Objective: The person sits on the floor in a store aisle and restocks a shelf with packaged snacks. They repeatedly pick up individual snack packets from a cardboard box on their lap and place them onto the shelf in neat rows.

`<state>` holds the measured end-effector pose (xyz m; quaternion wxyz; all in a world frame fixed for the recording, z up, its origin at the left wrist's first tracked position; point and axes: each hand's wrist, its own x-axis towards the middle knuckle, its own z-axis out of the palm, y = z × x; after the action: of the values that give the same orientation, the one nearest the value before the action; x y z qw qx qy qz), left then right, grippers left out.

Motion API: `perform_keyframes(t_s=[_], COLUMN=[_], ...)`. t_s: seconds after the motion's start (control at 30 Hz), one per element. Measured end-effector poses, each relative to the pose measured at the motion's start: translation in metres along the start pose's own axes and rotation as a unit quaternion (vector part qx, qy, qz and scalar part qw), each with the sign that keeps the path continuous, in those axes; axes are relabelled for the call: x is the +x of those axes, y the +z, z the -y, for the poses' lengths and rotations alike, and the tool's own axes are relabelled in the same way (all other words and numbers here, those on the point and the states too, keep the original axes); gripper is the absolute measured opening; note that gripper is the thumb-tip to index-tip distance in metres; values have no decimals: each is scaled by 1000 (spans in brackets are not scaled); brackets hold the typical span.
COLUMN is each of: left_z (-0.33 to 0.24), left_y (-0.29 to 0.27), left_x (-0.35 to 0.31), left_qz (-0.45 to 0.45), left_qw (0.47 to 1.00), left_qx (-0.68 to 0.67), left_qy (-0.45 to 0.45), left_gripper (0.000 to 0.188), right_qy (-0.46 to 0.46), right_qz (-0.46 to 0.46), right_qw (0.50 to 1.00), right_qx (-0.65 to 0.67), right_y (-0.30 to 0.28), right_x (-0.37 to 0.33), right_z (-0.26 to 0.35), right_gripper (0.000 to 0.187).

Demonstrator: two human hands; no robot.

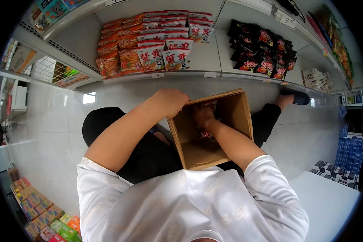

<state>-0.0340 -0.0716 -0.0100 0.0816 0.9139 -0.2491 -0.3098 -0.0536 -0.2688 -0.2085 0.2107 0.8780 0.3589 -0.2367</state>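
Note:
A brown cardboard box (209, 161) stands tilted between my legs with its mouth towards me. My left hand (172, 101) grips the upper left corner of its rim, fingers curled over the edge. Deep inside the box is my right hand (205, 114), above a few small snack packets (206, 133) with red and white on them. Shadow and the hand itself hide its fingers, so whether it holds a packet does not show.
Ahead, a low shelf (203, 60) carries rows of red-and-white snack bags (176, 59), orange bags (108, 64) and black bags (266, 50). White packets (316, 79) lie farther right. Stacked cartons (40, 209) are at the lower left, bottled water (349, 155) at the right.

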Motion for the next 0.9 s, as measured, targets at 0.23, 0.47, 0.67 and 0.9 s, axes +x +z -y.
perform_keyframes(t_s=[0.23,0.47,0.67,0.9], left_z=[-3,-1,1,19], left_y=[-4,7,11,14], left_x=[-6,-12,-9,15], left_qz=[-20,-79,-91,-35], left_qw=[1000,997,994,994], left_qx=[-1,-12,-52,-102], left_qy=[-5,16,21,13], left_gripper=[25,26,31,36], right_qy=[36,-117,-147,-123], right_qz=[46,-77,34,-60], right_qw=[993,982,914,756], right_qx=[102,129,378,640], right_y=[-12,-36,-120,-153], right_x=[3,-27,-91,-139], right_z=[-11,-27,-59,-111], right_gripper=[41,21,18,12])
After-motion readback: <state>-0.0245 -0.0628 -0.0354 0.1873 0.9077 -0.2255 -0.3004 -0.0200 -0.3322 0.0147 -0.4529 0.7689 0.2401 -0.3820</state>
